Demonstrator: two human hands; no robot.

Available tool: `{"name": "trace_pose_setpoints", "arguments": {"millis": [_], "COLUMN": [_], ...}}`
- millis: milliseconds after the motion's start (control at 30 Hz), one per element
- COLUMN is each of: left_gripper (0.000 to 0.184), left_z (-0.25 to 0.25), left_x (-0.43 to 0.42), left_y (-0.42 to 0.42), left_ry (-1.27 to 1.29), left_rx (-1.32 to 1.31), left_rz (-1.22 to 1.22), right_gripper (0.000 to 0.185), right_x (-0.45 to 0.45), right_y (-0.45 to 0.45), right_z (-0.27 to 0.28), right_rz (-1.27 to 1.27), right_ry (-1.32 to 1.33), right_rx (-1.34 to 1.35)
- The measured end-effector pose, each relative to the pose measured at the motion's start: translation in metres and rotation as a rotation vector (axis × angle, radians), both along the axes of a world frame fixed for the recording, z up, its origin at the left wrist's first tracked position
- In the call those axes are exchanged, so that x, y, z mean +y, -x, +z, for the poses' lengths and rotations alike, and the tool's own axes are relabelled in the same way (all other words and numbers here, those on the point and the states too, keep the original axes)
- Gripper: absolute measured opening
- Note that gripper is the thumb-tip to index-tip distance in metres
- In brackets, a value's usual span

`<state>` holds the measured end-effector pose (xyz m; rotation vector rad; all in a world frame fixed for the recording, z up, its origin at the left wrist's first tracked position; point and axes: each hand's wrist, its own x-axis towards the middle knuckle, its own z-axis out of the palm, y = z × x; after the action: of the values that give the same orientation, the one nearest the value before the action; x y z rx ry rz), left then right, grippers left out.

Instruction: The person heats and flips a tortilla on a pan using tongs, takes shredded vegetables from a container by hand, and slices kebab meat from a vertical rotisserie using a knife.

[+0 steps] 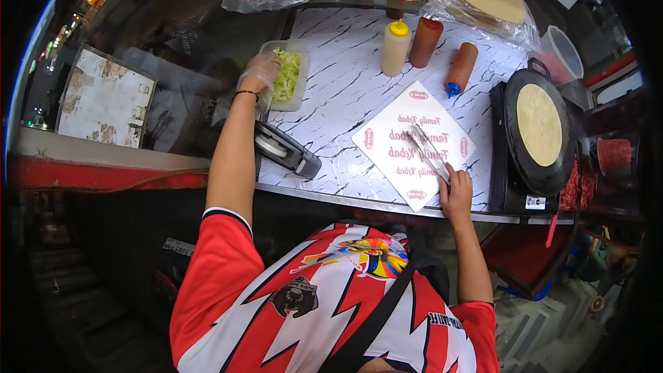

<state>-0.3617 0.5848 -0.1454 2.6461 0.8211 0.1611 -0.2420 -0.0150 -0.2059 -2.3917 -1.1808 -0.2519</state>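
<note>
From where I stand, the marbled counter (335, 135) runs before the worker, with the dark griddle (535, 179) at its right end carrying a flatbread (540, 121). A printed paper sheet (387, 139) lies cornerwise on the counter, near the front edge. At the counter's left end sits the clear tub (295, 103), and the shredded lettuce (287, 72) is inside it.

The right hand (457, 192) has its fingers wrapped around the handle end of the metal tongs (433, 157), whose far end reaches over the sheet; whether the tips touch it, I cannot tell. The gloved left hand (260, 69) is at the tub's left side, fingers bent over the lettuce; I cannot tell whether they pinch any.

To my eye, a loose gather from the top would bruise the shreds less than a squeeze. Holding the wrist high should keep the dark bracelet (246, 92) off the food, and steady tongs would spare the paper.
</note>
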Motion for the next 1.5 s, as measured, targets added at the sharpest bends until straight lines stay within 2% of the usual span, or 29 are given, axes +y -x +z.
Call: {"name": "trace_pose_setpoints", "arguments": {"millis": [167,233,367,467,567,667,867,1067,1167,1267,1367,1500], "left_gripper": [0.027,0.028,0.032,0.023,0.021,0.023,0.024,0.042,0.049,0.063,0.056,0.043], "left_z": [-0.034,-0.025,-0.007,-0.002,-0.001,-0.004,-0.002,-0.028,-0.004,-0.027,-0.050,-0.031], "left_x": [0.020,0.018,0.010,0.026,0.018,0.016,0.003,0.028,0.012,0.030,0.051,0.037], "left_y": [-0.008,-0.005,0.003,-0.007,-0.009,-0.005,-0.010,-0.006,-0.001,0.002,0.003,0.007], "left_ry": [0.038,0.122,0.026,0.436,0.560,0.084,0.058,-0.044,0.175,0.712,0.497,0.246], "left_rx": [-0.186,-0.127,-0.148,-0.028,-0.080,-0.131,-0.155,-0.116,0.065,-0.174,-0.095,-0.002], "left_rz": [0.004,0.005,0.013,0.241,0.313,0.115,0.149,0.003,0.061,0.217,0.071,-0.072], "right_gripper": [0.044,0.043,0.043,0.043,0.043,0.043,0.044,0.045,0.045,0.045,0.045,0.045], "right_x": [0.000,0.000,0.000,0.000,-0.001,-0.002,-0.001,-0.001,-0.001,-0.001,-0.002,-0.003], "right_y": [0.000,-0.001,0.000,0.000,-0.001,-0.001,-0.001,-0.001,-0.001,-0.001,-0.002,-0.003], "right_z": [0.000,-0.001,0.000,0.001,0.000,-0.002,-0.001,-0.002,-0.001,-0.001,-0.003,-0.003], "right_rz": [0.006,0.006,-0.001,0.001,0.002,0.002,0.006,0.010,0.013,0.014,0.020,0.027], "right_ry": [-0.008,-0.007,0.000,-0.002,-0.003,0.001,-0.015,-0.019,-0.018,-0.014,-0.013,-0.020], "right_rx": [-0.002,-0.001,-0.007,0.000,0.008,0.013,0.011,-0.008,-0.008,-0.006,0.000,0.010]}}
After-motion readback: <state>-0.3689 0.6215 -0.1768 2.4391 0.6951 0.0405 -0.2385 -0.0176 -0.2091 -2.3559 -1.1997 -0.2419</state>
